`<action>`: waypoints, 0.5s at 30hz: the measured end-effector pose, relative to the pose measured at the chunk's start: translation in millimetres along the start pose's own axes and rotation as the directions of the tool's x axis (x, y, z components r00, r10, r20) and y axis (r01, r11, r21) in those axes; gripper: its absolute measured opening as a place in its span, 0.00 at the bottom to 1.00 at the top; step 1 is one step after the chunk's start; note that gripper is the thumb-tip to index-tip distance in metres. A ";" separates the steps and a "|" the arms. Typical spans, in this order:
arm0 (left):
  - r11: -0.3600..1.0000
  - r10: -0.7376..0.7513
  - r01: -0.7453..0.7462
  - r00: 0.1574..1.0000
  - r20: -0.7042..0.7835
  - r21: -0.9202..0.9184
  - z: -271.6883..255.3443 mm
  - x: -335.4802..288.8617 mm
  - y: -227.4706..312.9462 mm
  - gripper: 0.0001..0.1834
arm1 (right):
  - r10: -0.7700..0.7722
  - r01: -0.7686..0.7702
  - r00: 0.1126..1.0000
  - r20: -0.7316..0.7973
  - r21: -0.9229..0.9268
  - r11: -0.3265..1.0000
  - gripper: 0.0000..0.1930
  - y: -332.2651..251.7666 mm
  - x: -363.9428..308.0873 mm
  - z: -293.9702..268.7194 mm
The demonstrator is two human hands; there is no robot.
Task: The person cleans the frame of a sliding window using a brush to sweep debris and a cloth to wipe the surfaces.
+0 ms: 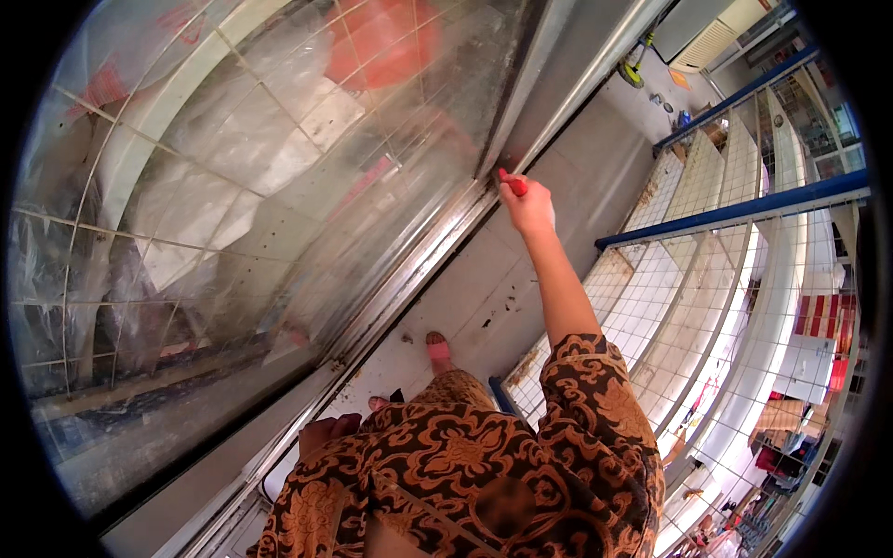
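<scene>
My right hand (530,206) reaches forward, its fingers wrapped round a red-handled tool (513,183). The tool's far end is near the corner where the metal frame (488,181) of a dusty glass panel (279,232) meets an upright metal post. What kind of tool it is does not show. Low on the left, in shadow, my left hand (327,433) is beside the frame's lower rail, fingers curled. Whether it holds anything is hidden.
White shelves behind wire mesh with blue bars (735,214) line the right side. Dark debris (488,323) lies on the pale floor by my foot in a pink sandal (437,348). Behind the glass are white sheets (298,139) and a red round thing (383,42).
</scene>
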State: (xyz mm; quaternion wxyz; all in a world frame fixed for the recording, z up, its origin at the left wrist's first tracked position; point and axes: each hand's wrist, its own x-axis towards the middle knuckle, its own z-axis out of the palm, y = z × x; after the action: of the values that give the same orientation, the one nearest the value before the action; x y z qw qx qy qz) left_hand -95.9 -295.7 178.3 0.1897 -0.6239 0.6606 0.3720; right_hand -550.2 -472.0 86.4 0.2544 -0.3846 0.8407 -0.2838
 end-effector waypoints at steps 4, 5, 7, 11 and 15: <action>0.982 -0.176 0.177 0.984 0.016 -0.067 19.0 7.7 -20.4 0.23 | 0.077 -0.079 0.994 0.077 0.017 0.997 0.16 -7.8 -5.4 -27.3; 0.980 -0.163 0.167 0.986 0.042 -0.111 7.5 5.2 -3.6 0.24 | 0.079 -0.086 0.994 0.072 0.092 0.992 0.16 -10.2 -9.5 -35.2; 0.970 -0.134 0.148 0.988 0.083 -0.195 -16.3 -0.9 27.5 0.25 | -0.057 0.068 0.996 -0.072 0.163 0.984 0.15 11.6 -0.2 -14.5; 0.974 -0.155 0.156 0.988 0.021 -0.167 25.5 15.0 -25.3 0.25 | -0.170 0.174 0.984 -0.051 0.084 0.981 0.14 23.3 1.9 21.1; 0.987 -0.148 0.151 0.988 0.046 -0.055 22.2 16.3 -25.0 0.24 | 0.073 -0.078 0.992 0.100 0.039 0.996 0.13 -0.6 -8.4 -7.5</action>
State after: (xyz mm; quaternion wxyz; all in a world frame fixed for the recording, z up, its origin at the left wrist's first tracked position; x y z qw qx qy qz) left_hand -79.0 -289.3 145.8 0.2123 -0.6691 0.5967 0.3888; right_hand -549.9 -463.5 93.8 0.3143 -0.3605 0.8348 -0.2727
